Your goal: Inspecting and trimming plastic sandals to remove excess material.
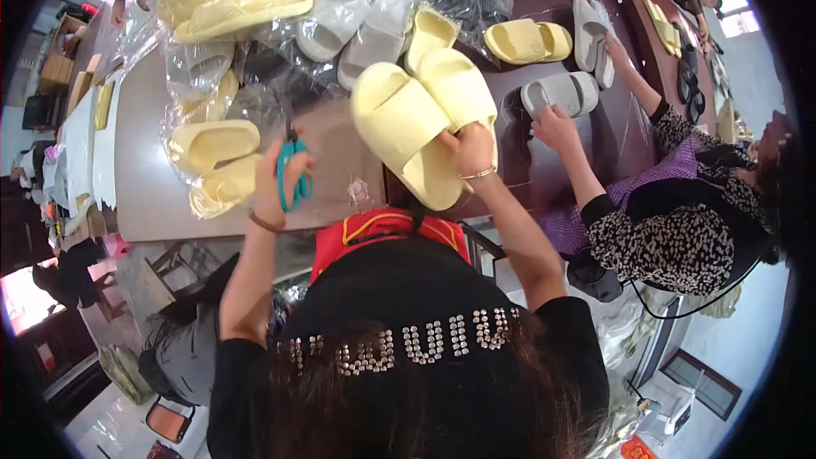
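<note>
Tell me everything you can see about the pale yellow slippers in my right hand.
The pair of pale yellow, backless slippers looks moulded from matte, rubbery foam, each with a broad, smooth-looking band across a thick sole. No wrapping shows on them. They are held side by side over the flat brown tabletop, tops facing the camera. Your right hand grips them near the bands. Whether they touch the yellow slipper just behind is unclear.

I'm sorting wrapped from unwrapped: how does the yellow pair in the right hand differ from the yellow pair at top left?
The held yellow pair shows no wrapping; the top-left yellow pair is covered by clear plastic.
The right hand grips the held pair, while the top-left pair lies among other bagged slippers.
The held pair shows its tops; the top-left pair appears more side-on.
Both are yellow slippers.
</note>
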`<action>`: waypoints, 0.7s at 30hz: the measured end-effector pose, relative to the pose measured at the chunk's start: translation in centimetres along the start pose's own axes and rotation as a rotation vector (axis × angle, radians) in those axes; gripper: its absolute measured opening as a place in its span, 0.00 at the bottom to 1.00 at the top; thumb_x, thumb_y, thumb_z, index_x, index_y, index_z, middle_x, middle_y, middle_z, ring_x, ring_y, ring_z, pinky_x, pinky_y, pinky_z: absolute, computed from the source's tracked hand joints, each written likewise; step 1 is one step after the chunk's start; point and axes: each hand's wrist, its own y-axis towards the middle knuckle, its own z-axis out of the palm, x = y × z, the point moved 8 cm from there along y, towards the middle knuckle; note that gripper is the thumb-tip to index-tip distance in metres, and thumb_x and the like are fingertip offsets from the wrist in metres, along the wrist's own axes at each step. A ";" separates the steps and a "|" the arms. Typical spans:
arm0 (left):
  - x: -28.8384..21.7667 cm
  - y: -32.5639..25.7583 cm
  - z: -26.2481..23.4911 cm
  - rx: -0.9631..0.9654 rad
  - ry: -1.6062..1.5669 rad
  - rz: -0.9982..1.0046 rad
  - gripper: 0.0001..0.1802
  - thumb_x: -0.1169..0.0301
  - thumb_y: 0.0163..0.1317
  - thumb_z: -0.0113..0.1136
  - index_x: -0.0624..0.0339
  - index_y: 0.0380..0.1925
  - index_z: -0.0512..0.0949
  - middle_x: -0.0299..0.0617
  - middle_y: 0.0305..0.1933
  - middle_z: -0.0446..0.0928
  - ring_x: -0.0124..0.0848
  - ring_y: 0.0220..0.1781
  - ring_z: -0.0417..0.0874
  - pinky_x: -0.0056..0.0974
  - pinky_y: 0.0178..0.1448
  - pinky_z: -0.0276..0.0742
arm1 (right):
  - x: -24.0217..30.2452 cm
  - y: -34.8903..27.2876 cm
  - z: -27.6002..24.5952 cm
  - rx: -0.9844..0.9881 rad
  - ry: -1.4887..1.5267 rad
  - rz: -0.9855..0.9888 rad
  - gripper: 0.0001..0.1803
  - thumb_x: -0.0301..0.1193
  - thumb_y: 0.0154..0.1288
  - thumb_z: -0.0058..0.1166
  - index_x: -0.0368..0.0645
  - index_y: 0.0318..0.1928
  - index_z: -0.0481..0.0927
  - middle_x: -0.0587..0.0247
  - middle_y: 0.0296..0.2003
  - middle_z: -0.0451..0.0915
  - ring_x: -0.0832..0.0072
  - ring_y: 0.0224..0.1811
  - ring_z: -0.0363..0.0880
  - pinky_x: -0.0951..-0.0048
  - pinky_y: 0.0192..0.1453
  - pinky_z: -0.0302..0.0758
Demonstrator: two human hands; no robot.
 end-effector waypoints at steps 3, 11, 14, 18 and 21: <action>7.5 -1.8 0.8 -0.164 -0.149 -0.182 0.20 0.68 0.56 0.53 0.60 0.49 0.67 0.38 0.24 0.73 0.24 0.24 0.73 0.29 0.25 0.70 | -7.2 -0.2 3.0 -0.227 0.510 0.390 0.23 0.45 0.48 0.54 0.31 0.24 0.77 0.44 0.15 0.72 0.59 0.26 0.77 0.60 0.36 0.71; 13.3 -6.0 2.4 -0.201 -0.292 -0.388 0.20 0.71 0.55 0.53 0.61 0.49 0.67 0.40 0.23 0.73 0.25 0.21 0.73 0.28 0.24 0.69 | -19.1 6.1 -1.1 -0.313 0.788 0.631 0.25 0.44 0.56 0.49 0.29 0.39 0.73 0.52 0.30 0.77 0.71 0.29 0.75 0.68 0.31 0.71; 12.2 -4.1 3.3 -0.128 -0.280 -0.358 0.21 0.71 0.55 0.53 0.60 0.49 0.67 0.39 0.23 0.73 0.25 0.22 0.72 0.28 0.24 0.69 | -34.1 9.9 -5.4 -0.407 1.241 0.773 0.28 0.51 0.56 0.47 0.37 0.43 0.73 0.54 0.37 0.76 0.67 0.38 0.74 0.63 0.42 0.71; 11.7 -5.9 1.8 -0.162 -0.256 -0.295 0.21 0.70 0.55 0.52 0.60 0.50 0.66 0.38 0.24 0.73 0.24 0.22 0.72 0.27 0.25 0.69 | -34.2 13.9 -9.6 -0.274 1.658 0.604 0.21 0.49 0.58 0.45 0.44 0.39 0.74 0.63 0.30 0.75 0.71 0.33 0.73 0.68 0.41 0.70; 11.5 -7.1 1.5 -0.208 -0.218 -0.293 0.22 0.70 0.55 0.52 0.60 0.51 0.66 0.37 0.24 0.73 0.23 0.23 0.72 0.27 0.25 0.69 | -33.9 14.0 -12.3 -0.400 1.159 0.613 0.22 0.45 0.55 0.49 0.45 0.46 0.70 0.61 0.37 0.74 0.71 0.38 0.72 0.71 0.43 0.70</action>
